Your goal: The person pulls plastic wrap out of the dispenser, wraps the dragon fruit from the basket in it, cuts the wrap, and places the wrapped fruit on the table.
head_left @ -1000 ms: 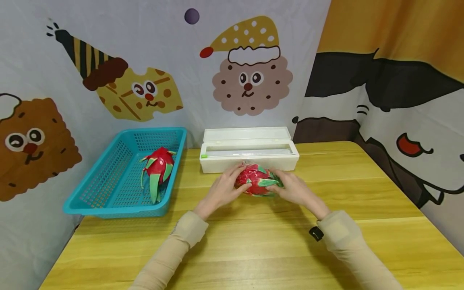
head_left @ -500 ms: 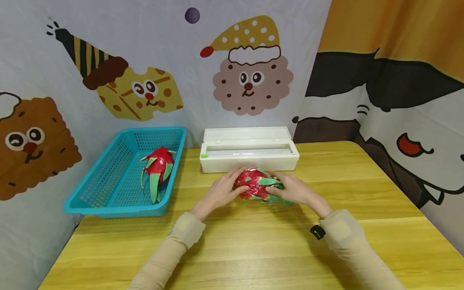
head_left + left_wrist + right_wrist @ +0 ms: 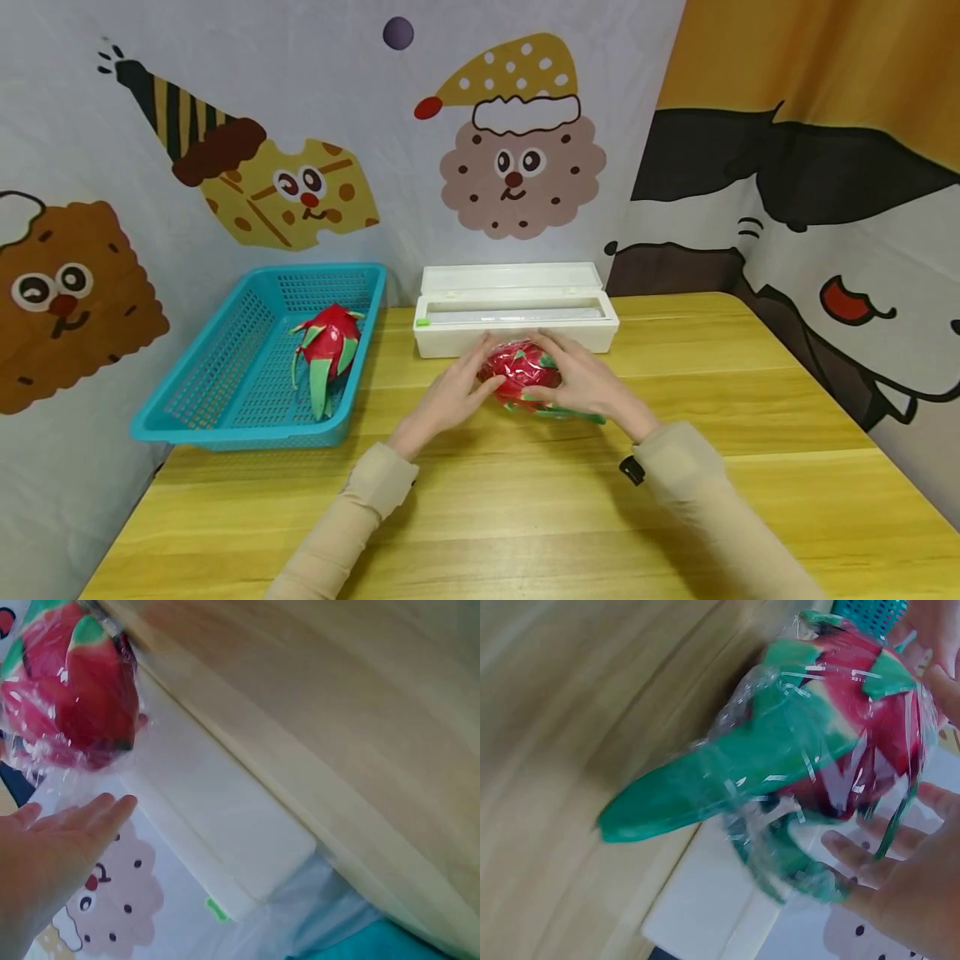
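A red dragon fruit with green scales, wrapped in clear cling film, is between my hands on the wooden table, in front of a white cling film box. My right hand holds its right part, thumb on the near side and fingers round the far side. In the right wrist view a long green scale sticks out through the loose film. At the left end is my left hand; its fingers are straight, beside the film's crumpled edge in the left wrist view.
A blue plastic basket stands at the left, with an unwrapped dragon fruit inside. The box lid is raised, with a film roll inside. A cartoon-print cloth hangs close behind the table.
My right hand has slid left over the wrapped dragon fruit and covers more of it. My left hand has loosened and shifted slightly left. The box and basket have stayed put.
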Demonstrator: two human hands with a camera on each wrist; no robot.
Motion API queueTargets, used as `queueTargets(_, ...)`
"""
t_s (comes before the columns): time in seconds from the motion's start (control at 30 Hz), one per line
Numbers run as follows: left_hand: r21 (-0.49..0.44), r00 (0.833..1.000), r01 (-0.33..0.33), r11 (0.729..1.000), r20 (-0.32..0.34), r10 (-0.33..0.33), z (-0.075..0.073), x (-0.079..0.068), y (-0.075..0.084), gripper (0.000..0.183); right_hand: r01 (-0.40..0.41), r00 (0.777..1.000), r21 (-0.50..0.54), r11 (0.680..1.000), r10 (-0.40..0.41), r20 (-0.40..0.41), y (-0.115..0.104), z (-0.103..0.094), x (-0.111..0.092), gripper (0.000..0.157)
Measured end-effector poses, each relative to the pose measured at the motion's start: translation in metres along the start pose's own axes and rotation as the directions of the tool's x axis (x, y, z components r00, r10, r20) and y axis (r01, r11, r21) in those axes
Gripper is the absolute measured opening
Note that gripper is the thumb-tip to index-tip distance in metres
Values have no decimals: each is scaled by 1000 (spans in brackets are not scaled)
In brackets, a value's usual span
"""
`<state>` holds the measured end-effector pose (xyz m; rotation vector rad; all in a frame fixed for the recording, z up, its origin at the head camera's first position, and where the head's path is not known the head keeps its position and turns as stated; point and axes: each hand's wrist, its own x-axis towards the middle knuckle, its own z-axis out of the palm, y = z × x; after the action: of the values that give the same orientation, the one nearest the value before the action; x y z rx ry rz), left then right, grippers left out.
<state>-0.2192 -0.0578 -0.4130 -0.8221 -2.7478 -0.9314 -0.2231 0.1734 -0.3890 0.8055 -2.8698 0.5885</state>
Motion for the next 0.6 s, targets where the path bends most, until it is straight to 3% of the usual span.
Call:
queueTargets(0.13,82,995,10,997,-97,-2,-13,-2,0,56,58,997,-106,993,-62,-36,-6,5,10,89)
queueTargets(0.23,199,979,29,980,-202,12,-27,-4,-2,50,81,995,-137,987,-88,-44,-9,9,14,86)
queueTargets(0.4,425,935,170,889,-354,-10,-49,-12,-9,44,100,993,-157,982,-109,-51,-11,15,16,83)
queueTargets(0.53,496,901,311,811,-426,-86,-60,-21,-16,40,112,991,-166,980,-122,-56,-11,17,17,82)
queueTargets(0.6,499,887,369,784,-441,-137,-63,-25,-19,39,117,990,-170,978,-128,-55,-11,18,17,81)
